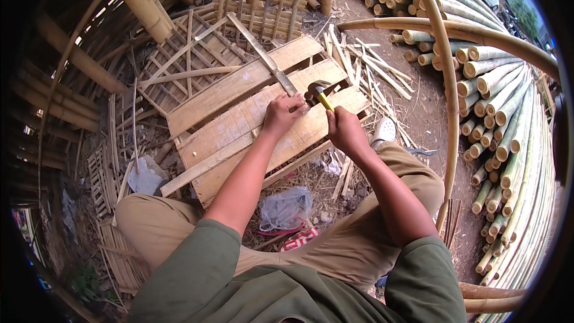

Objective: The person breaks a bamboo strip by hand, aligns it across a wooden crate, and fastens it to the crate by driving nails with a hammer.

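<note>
My right hand [347, 132] is wrapped around the yellow handle of a hammer [326, 100], whose dark head is over the right part of a low wooden plank table. My left hand [283, 115] is closed on the planks [239, 116], just left of the hammer head. Whatever its fingers pinch is too small or hidden to make out. One bamboo strip [263, 54] runs from the far side of the table up to my left fingers. Another strip [209, 165] lies along the near left part and passes under my left forearm.
Slatted bamboo panels [263, 6] lean beyond the table. Split bamboo offcuts [382, 72] litter the ground at its right. Long bamboo poles [508, 125] are stacked on the far right. A clear plastic bag [286, 208] lies between my knees. A curved bamboo pole [448, 84] stands right of me.
</note>
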Motion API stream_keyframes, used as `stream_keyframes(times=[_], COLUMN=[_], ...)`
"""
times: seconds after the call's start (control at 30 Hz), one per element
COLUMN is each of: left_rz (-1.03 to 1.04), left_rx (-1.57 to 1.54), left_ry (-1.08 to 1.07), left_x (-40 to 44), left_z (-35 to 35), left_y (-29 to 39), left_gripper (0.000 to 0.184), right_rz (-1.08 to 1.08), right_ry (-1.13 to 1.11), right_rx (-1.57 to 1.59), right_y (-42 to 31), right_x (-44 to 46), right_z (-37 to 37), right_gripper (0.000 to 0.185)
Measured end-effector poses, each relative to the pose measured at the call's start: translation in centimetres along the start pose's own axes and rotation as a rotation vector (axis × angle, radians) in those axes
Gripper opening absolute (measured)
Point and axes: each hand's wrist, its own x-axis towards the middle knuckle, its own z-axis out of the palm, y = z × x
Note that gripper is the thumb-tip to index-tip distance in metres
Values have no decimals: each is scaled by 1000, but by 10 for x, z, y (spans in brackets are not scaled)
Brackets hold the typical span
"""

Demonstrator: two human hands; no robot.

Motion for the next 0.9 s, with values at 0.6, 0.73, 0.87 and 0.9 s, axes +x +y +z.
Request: stream_keyframes(times=[0.6, 0.73, 0.87, 0.9], left_rz=[-86, -200, -125, -62], left_rx=[-106, -246, -215, -159], left_ry=[17, 90, 85, 105], left_x=[0, 1, 0, 1], left_z=[-3, -3, -2, -3], left_y=[5, 1, -2, -1], left_gripper=[11, 10, 10, 10], right_rz=[377, 562, 536, 547], right_ry=[-159, -281, -271, -282], right_rx=[378, 547, 485, 511], right_y=[25, 23, 29, 28], right_x=[60, 65, 69, 69], right_z=[59, 56, 59, 58], right_gripper=[24, 17, 19, 19])
